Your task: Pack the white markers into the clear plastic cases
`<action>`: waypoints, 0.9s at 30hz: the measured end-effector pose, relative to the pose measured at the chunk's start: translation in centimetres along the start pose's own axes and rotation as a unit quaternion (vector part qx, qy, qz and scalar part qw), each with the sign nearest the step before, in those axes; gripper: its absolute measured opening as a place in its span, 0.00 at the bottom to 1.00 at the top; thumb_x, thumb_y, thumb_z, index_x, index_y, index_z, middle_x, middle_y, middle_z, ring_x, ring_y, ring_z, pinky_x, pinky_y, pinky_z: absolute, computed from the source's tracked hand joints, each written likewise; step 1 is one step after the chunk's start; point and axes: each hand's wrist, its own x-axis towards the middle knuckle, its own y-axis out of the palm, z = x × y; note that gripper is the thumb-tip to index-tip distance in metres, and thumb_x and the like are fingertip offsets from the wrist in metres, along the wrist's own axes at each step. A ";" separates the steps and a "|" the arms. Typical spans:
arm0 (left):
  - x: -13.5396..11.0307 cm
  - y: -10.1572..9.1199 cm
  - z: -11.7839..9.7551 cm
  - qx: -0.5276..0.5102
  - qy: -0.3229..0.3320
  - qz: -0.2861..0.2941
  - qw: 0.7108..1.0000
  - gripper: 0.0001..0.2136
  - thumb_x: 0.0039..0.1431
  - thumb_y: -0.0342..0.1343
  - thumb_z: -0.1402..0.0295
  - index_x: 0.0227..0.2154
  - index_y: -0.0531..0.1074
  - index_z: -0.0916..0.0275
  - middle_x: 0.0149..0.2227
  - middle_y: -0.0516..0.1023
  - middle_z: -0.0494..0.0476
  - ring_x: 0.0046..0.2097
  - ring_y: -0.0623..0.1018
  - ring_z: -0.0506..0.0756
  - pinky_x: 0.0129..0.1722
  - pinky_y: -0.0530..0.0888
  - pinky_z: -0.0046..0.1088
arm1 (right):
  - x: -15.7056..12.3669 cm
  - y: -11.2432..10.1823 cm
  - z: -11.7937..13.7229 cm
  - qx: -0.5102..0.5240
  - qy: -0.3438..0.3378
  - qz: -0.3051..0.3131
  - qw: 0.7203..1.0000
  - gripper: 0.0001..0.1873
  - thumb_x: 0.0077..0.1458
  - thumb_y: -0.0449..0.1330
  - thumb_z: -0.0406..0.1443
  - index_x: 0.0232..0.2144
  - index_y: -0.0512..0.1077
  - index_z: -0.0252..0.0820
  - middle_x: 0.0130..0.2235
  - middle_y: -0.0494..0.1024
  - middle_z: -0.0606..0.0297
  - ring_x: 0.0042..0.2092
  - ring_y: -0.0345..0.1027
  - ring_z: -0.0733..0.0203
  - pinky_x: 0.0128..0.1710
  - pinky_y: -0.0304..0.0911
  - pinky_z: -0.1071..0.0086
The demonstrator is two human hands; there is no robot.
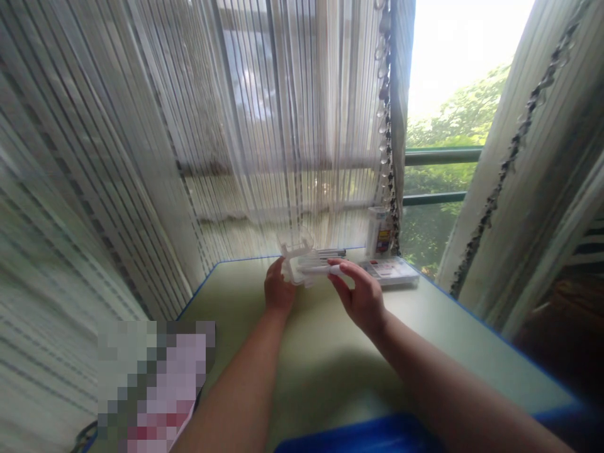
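Over the far part of the table, my left hand (279,286) is closed on the edge of a small clear plastic case (293,250). My right hand (365,294) pinches a slim white pen-like stick (334,270) between thumb and fingers. The stick's left end reaches to the case; whether it lies inside or in front of it I cannot tell. Just behind them lie several thin dark-tipped pens (336,253), partly hidden by my right hand.
A flat clear box (401,272) with small contents lies right of my hand. Behind it stands a clear container (376,229) with a colourful label. The table (325,352) has a blue edge; striped curtains (255,138) hang close behind. Something blue (358,435) lies at the near edge.
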 end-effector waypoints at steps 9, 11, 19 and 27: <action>0.1 0.2 -0.3 0.051 0.024 0.013 0.998 0.27 0.42 0.61 0.74 0.49 0.66 0.64 0.47 0.74 0.66 0.49 0.76 0.61 0.47 0.76 0.40 | -0.4 0.1 -1.1 -0.060 0.003 0.084 0.995 0.14 0.61 0.55 0.34 0.50 0.67 0.45 0.41 0.80 0.59 0.41 0.76 0.60 0.42 0.73 0.67; 0.1 0.1 -0.6 0.056 0.031 0.009 0.998 0.26 0.43 0.61 0.72 0.49 0.66 0.64 0.46 0.74 0.65 0.49 0.76 0.61 0.48 0.75 0.41 | -0.4 0.0 -1.1 -0.060 0.020 0.118 0.991 0.15 0.62 0.53 0.34 0.51 0.68 0.44 0.42 0.80 0.59 0.42 0.76 0.60 0.42 0.73 0.68; -0.1 0.1 -1.4 0.048 0.022 0.018 0.998 0.25 0.44 0.62 0.71 0.49 0.66 0.63 0.47 0.74 0.64 0.48 0.76 0.60 0.48 0.75 0.39 | -0.1 0.1 -0.8 -0.017 0.051 0.148 0.988 0.16 0.62 0.50 0.31 0.49 0.70 0.45 0.46 0.76 0.56 0.47 0.72 0.59 0.46 0.70 0.65; -0.2 -0.1 -1.9 0.050 0.016 0.027 0.998 0.24 0.46 0.61 0.71 0.49 0.66 0.64 0.49 0.73 0.66 0.51 0.75 0.61 0.47 0.76 0.39 | -0.7 0.6 -1.3 0.001 0.046 0.183 0.982 0.13 0.60 0.52 0.30 0.44 0.73 0.42 0.42 0.75 0.55 0.45 0.70 0.58 0.45 0.69 0.63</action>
